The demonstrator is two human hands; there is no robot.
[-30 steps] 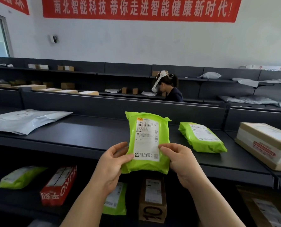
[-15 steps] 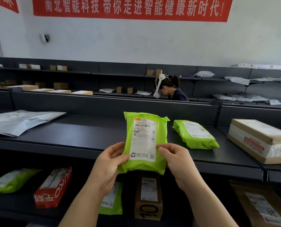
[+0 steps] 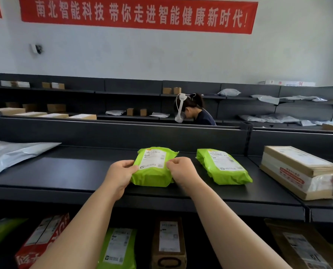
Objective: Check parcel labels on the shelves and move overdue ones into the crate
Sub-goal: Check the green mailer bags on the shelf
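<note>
A green parcel with a white label lies flat on the dark shelf, label up. My left hand grips its left edge and my right hand grips its right edge. A second green parcel with a label lies just to the right, apart from my hands. No crate is in view.
A taped cardboard box sits at the right of the shelf, a grey mailer at the left. The lower shelf holds a red box, a green parcel and brown boxes. A person stands behind the far shelves.
The green parcel was held upright in front of me; both hands have lowered it forward and it now lies flat on the shelf, still gripped at both sides.
</note>
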